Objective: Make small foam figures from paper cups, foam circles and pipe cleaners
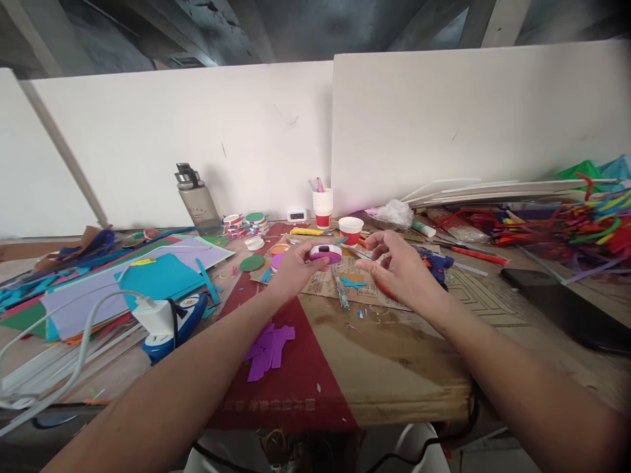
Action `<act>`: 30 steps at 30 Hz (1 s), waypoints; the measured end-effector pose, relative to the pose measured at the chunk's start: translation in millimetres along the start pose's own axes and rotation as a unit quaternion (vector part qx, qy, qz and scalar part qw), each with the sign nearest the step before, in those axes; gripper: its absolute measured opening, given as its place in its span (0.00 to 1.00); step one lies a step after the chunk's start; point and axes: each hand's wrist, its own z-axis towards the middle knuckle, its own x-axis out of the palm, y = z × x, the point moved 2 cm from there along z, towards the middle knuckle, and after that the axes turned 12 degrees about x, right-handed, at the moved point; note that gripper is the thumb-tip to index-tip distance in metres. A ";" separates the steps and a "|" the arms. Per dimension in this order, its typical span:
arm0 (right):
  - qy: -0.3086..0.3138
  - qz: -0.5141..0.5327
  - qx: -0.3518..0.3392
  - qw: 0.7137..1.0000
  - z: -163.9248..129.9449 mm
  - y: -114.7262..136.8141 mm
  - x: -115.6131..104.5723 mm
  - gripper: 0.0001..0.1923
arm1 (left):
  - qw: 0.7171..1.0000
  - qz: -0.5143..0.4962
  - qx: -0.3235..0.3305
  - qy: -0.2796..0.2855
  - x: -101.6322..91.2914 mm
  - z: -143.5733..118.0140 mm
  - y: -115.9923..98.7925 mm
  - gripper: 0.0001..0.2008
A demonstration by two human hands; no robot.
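Cardboard [394, 355] covers the table [493, 295] as a work mat, its near edge printed dark red, with foam and paper sheets [148, 279] fanned out on the left and a heap of pipe cleaners [566, 226] far right. Behind stand a water bottle [196, 199], a stack of paper cups [323, 207] and a single red-and-white cup [350, 230]. The left hand [296, 266] holds a small round disc [325, 253], white-rimmed with a pink side and a dark patch on top, just above the middle of the mat, fingers closed round its near edge. The right hand [401, 269] hovers just beside it, fingers loosely spread and empty, over a red ring [382, 290] on the mat. Judging by this, the disc is being assembled or adjusted; any next touch needs a fine, steady pinch while the left keeps it level.
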 end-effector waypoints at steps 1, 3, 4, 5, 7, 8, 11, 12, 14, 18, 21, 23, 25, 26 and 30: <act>0.005 -0.002 0.002 1.000 -0.9 1.3 1.9 0.19 | 1.000 0.015 0.002 0.003 1.0 -0.5 0.2 0.18; 0.007 -0.007 0.001 1.000 -2.1 4.5 5.2 0.16 | 0.999 0.032 0.010 0.011 3.4 -1.7 1.2 0.18; 0.009 -0.009 -0.003 1.000 -2.4 6.2 6.7 0.14 | 0.999 0.033 0.015 0.015 4.8 -2.3 1.8 0.17; 0.013 -0.009 -0.011 1.000 -2.5 7.9 8.0 0.12 | 0.999 0.030 0.020 0.022 6.3 -2.9 2.4 0.17; 0.025 -0.002 -0.036 0.999 -2.7 11.4 9.4 0.09 | 0.999 0.020 0.023 0.034 9.2 -3.9 3.5 0.16; 0.032 0.008 -0.050 0.998 -3.0 13.1 9.3 0.10 | 0.999 0.016 0.020 0.037 10.4 -4.3 3.9 0.15; 0.036 0.060 -0.068 0.995 -4.4 17.2 4.2 0.13 | 1.000 0.000 -0.003 0.020 12.2 -4.7 4.3 0.17; 0.035 0.081 -0.070 0.994 -5.0 18.4 1.3 0.13 | 1.000 -0.008 -0.013 0.009 12.2 -4.6 4.2 0.17; 0.036 0.122 -0.073 0.989 -6.2 21.2 -5.2 0.13 | 0.999 -0.032 -0.037 -0.011 11.5 -4.1 4.3 0.19; 0.078 0.201 -0.072 0.974 -9.0 26.7 -14.5 0.12 | 0.988 -0.115 -0.084 -0.063 6.2 -2.2 9.0 0.18; 0.113 0.253 -0.079 0.958 -10.8 26.7 -17.2 0.10 | 0.972 -0.169 -0.116 -0.112 -1.1 0.1 16.2 0.16; 0.127 0.297 -0.104 0.941 -11.0 24.4 -19.4 0.08 | 0.963 -0.186 -0.131 -0.144 -6.5 2.1 20.5 0.14; 0.161 0.347 -0.134 0.914 -10.5 22.3 -22.4 0.07 | 0.955 -0.196 -0.139 -0.171 -11.1 4.1 23.3 0.12; 0.193 0.366 -0.144 0.899 -10.1 21.9 -23.7 0.08 | 0.952 -0.203 -0.138 -0.180 -12.8 5.0 23.8 0.11; 0.333 0.289 -0.135 0.888 -9.7 25.4 -22.1 0.17 | 0.946 -0.247 -0.115 -0.177 -14.0 7.5 20.8 0.10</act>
